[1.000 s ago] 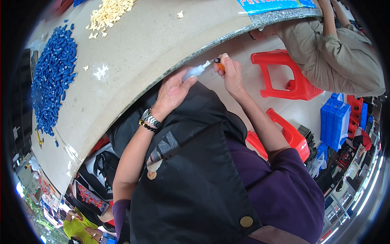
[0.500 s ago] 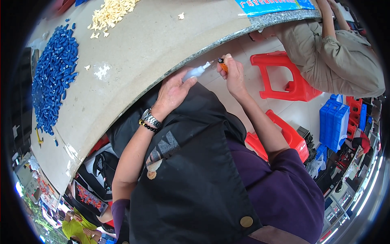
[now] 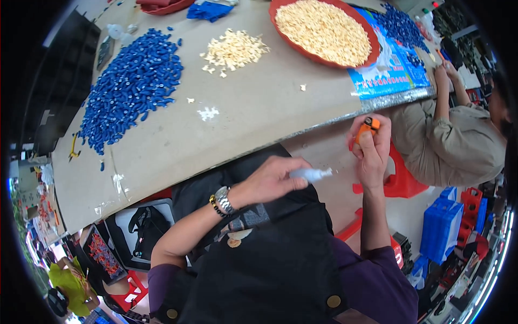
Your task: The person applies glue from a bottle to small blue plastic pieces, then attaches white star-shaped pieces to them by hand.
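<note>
Grey tabletop lies beyond; the left hand grips a pale bottle, nozzle pointing right; the right hand, apart from it, is closed round an orange lighter.

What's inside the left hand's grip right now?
The left hand holds a pale bottle; part of its body and its narrow white tip show beyond the thumb, pointing rightward. The bottle's rear end is covered by the hand, as is anything else in the palm.

Blue crates at right, a red stool near a co-worker, another person at lower left
</note>
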The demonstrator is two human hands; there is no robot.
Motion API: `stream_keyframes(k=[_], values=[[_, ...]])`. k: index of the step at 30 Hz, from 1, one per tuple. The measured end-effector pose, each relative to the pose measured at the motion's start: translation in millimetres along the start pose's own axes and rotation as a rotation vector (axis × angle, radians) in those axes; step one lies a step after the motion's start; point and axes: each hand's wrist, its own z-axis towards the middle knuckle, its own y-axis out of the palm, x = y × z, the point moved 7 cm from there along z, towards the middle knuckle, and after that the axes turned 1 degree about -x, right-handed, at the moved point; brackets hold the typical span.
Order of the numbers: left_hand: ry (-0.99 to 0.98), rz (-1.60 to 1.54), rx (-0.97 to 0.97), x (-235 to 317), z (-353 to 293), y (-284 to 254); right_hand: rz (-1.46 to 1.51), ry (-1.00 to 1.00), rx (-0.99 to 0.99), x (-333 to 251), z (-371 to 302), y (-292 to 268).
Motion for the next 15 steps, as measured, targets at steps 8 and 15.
stream_keyframes(k=[8,15], values=[[0.051,-0.268,0.158,51,-51,-33,-0.782,-0.413,-0.431,-30,63,141],[0.110,-0.494,0.743,46,-85,-101,-0.954,-0.389,-0.454,-21,76,172]])
